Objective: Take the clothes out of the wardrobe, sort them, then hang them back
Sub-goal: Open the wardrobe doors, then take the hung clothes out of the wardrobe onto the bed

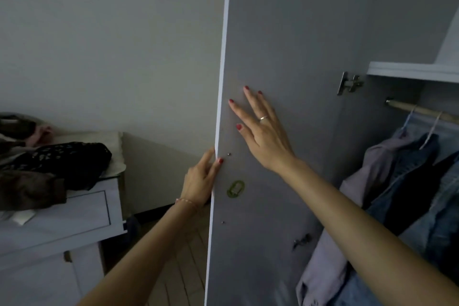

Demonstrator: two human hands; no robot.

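Pretty dim shot, so a lot is murky. The clothes hanging on the wooden rail (422,110) at the right edge of the frame are cut off: I can make out a lilac shirt (330,251), a blue denim jacket (412,156) and something dark between them, that's it. The open grey wardrobe door (285,32) fills the middle. Left hand (201,181) has its grip curled round the door's white front edge, thumb on the inner face, the other fingers hidden behind the edge. Right hand (260,129) lies flat on the inner face, fingers spread and straight, ring on one finger. There's a small green oval sticker (236,189) on the door below the hands; any writing on it is unreadable. At centre left, a heap of dark clothes (57,166) sits on a white cabinet (74,216), partly out of frame.
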